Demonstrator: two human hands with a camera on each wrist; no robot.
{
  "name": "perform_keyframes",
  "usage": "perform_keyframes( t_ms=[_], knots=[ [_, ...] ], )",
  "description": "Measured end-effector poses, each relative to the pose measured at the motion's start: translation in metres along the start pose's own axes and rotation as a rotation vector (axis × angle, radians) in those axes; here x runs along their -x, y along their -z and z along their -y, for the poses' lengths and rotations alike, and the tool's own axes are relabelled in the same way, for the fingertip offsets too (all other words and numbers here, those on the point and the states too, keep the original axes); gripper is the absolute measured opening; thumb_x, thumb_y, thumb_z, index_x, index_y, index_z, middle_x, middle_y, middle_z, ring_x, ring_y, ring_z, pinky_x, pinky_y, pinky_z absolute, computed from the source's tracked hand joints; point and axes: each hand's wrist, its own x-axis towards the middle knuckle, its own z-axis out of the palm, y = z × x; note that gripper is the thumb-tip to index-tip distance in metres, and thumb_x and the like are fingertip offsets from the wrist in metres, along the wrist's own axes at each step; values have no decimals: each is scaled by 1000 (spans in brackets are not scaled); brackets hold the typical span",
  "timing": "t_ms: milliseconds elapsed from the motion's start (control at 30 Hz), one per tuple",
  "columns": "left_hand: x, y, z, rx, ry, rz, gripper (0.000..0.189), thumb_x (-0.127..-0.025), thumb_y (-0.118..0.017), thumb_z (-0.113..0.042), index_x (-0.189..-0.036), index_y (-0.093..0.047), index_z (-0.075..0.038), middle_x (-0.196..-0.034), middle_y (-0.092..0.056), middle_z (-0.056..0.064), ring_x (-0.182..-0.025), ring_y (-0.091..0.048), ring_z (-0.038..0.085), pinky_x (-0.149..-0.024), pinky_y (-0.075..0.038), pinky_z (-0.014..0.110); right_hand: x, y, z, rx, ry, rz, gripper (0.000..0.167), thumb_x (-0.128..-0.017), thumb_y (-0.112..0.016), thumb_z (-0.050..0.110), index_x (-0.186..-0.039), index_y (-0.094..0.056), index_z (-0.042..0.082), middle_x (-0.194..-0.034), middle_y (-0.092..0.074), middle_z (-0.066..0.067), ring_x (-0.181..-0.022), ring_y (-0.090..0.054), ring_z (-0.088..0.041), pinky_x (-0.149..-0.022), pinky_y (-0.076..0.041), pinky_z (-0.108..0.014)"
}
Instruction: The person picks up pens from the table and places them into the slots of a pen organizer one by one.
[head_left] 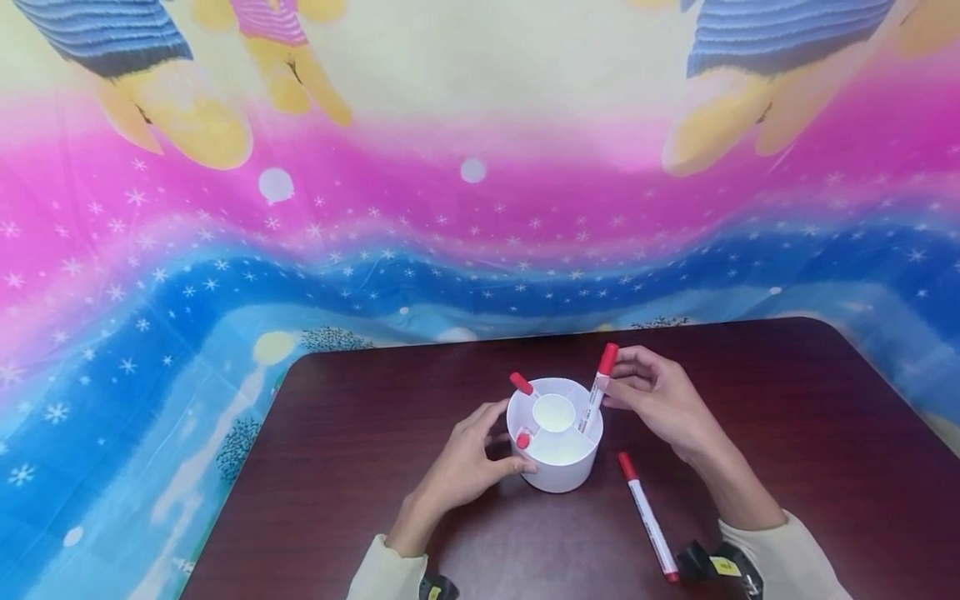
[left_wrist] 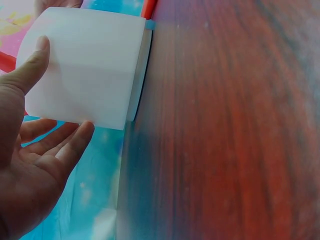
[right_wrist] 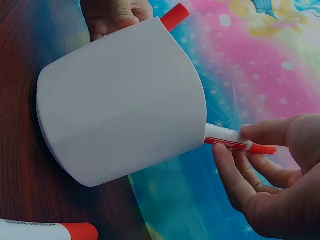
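Note:
A round white pen organizer (head_left: pixel 559 477), divided into compartments about a central cup, stands upright on the table. My left hand (head_left: pixel 467 460) grips it from the left side, thumb on the near wall and fingers round the far side. At its right, my right hand (head_left: pixel 663 402) pinches a red-capped marker (right_wrist: pixel 227 138) between thumb and fingers. That marker leans, cap up, with its lower end inside a right-hand compartment. Two other markers stand in left-hand compartments, one showing its red cap (head_left: pixel 521 383) at the back, the other its red end (head_left: pixel 523 438) nearer the front.
Another red-and-white marker (head_left: pixel 649 518) lies on the dark wood table (head_left: pixel 360 467), right of the organizer and near the right forearm. Behind the table hangs a colourful printed cloth (head_left: pixel 420 200). Each wrist wears a black strap, the right one (head_left: pixel 723 567) with a yellow label.

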Motion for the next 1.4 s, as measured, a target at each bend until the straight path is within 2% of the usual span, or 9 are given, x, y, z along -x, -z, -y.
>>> perform_keyframes(
  t_ms=[433,833,1033,1167,1400],
  knots=[
    [0,0,0,3,-10,-1,93,-81,-96,-33,-160,-50,-18,-141,-64,2,-124,-73,21,-103,-61,31,-1,-2,-3,7,-3,9,46,-102,-71,5,-140,-53,-13,-119,-66,-25,-96,-74,-4,-87,-67,-31],
    [1,0,0,-12,18,7,94,-82,-96,-35,-161,-48,-19,-142,-63,3,-126,-71,24,-103,-61,35,2,0,-1,60,21,27,45,-103,-73,11,-142,-57,-6,-129,-66,-31,-101,-78,-12,-88,-67,-33],
    [1,0,-1,-8,10,5,93,-82,-96,-34,-161,-49,-17,-143,-63,4,-127,-71,23,-103,-61,34,2,1,1,73,15,38,47,-103,-73,13,-143,-57,-6,-130,-66,-31,-97,-76,-7,-87,-67,-32],
    [1,3,-3,-52,3,5,97,-81,-96,-39,-162,-47,-19,-145,-63,3,-124,-71,21,-103,-62,32,3,5,3,100,5,42,48,-103,-74,15,-144,-57,-4,-130,-66,-28,-96,-76,-6,-88,-67,-33],
    [1,9,-4,-117,4,-9,98,-79,-97,-44,-160,-48,-22,-134,-63,-5,-121,-69,14,-103,-61,31,11,17,1,148,-4,37,48,-104,-73,19,-143,-57,-4,-126,-66,-28,-97,-76,-5,-89,-67,-32]
  ],
)
